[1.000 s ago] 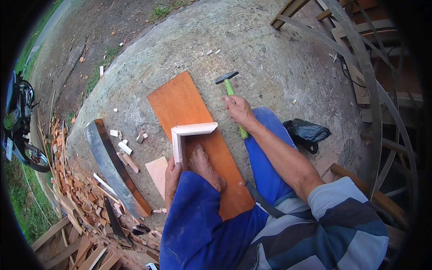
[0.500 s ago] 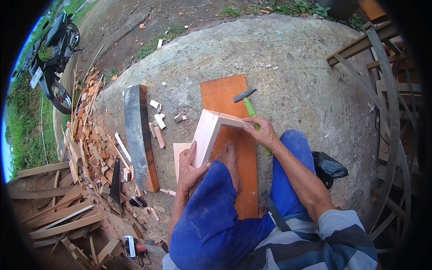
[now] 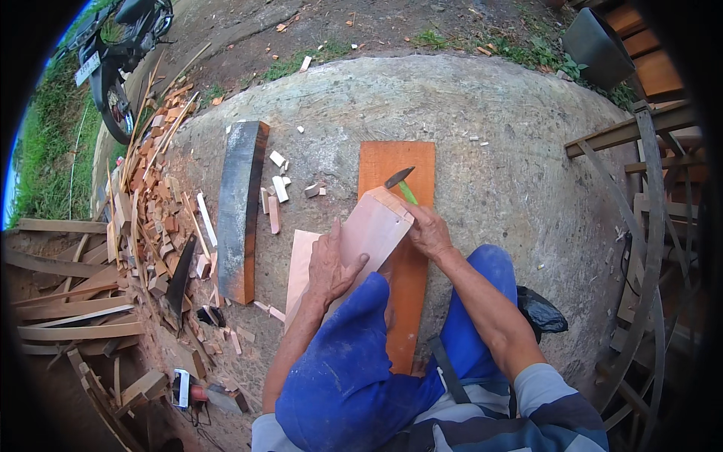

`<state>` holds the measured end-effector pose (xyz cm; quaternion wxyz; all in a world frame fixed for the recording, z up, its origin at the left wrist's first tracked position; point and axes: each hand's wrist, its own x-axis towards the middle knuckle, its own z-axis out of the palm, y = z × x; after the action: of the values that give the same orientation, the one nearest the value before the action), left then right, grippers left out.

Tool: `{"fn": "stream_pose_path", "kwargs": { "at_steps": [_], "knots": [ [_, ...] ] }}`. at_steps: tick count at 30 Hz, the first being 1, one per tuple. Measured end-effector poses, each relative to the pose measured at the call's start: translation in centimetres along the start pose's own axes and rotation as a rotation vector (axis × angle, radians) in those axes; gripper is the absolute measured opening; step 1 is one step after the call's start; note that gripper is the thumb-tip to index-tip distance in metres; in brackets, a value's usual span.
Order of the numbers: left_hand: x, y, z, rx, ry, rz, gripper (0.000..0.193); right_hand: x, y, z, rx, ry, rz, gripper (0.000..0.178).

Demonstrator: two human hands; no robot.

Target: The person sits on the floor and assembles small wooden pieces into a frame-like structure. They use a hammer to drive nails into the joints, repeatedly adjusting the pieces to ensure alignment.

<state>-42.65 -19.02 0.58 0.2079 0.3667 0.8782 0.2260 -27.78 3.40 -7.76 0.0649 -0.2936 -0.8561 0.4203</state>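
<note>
A pale wooden frame (image 3: pixel 374 233), its boards joined at a corner, is tilted over my raised knee with a broad face turned up. My left hand (image 3: pixel 331 267) holds its lower left side, the thumb lying across the face. At the far right corner, my right hand (image 3: pixel 429 233) grips the frame, its fingers partly hidden. Just beyond lies a hammer (image 3: pixel 407 192) with a dark head and green handle, resting on an orange-brown plank (image 3: pixel 410 301). Another pale board (image 3: pixel 301 252) shows beside my left hand.
A thick dark-faced beam (image 3: pixel 241 211) lies to the left, small wood blocks (image 3: pixel 279 188) beside it. Farther left spreads a heap of offcuts (image 3: pixel 154 203); a motorcycle (image 3: pixel 113 83) stands behind. A black plastic bag (image 3: pixel 542 309) is by my right knee, curved wooden pieces (image 3: pixel 655 218) at far right.
The frame has been turned so its broad face shows instead of its inner opening. Both hands shifted with it, still holding on. My view has moved too.
</note>
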Motion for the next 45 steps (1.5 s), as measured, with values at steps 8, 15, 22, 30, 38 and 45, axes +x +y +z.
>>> {"fn": "stream_pose_path", "kwargs": {
  "at_steps": [8,15,22,30,38,45],
  "knots": [
    [4.2,1.9,0.1,0.035,-0.147,-0.302,0.073,1.0,0.5,-0.7,0.053,-0.072,-0.078,0.059],
    [7.5,4.6,-2.8,0.165,-0.173,-0.228,0.068,-2.3,-2.3,-6.1,0.069,0.215,0.033,0.064],
    [8.1,5.1,-3.8,0.199,-0.188,-0.171,0.069,-9.8,-4.4,-11.6,-0.297,0.087,-0.327,0.072],
    [8.2,5.2,-4.2,0.186,-0.200,-0.155,0.070,-7.2,-6.1,-12.1,-0.374,0.012,-0.347,0.082],
    [8.1,4.4,-3.3,0.149,-0.168,-0.159,0.071,-7.1,-7.6,-12.9,-0.398,0.014,-0.434,0.078],
    [7.9,5.0,-4.1,0.156,-0.188,-0.183,0.070,-6.2,-7.4,-11.8,-0.475,-0.092,-0.306,0.071]
  ]
}}
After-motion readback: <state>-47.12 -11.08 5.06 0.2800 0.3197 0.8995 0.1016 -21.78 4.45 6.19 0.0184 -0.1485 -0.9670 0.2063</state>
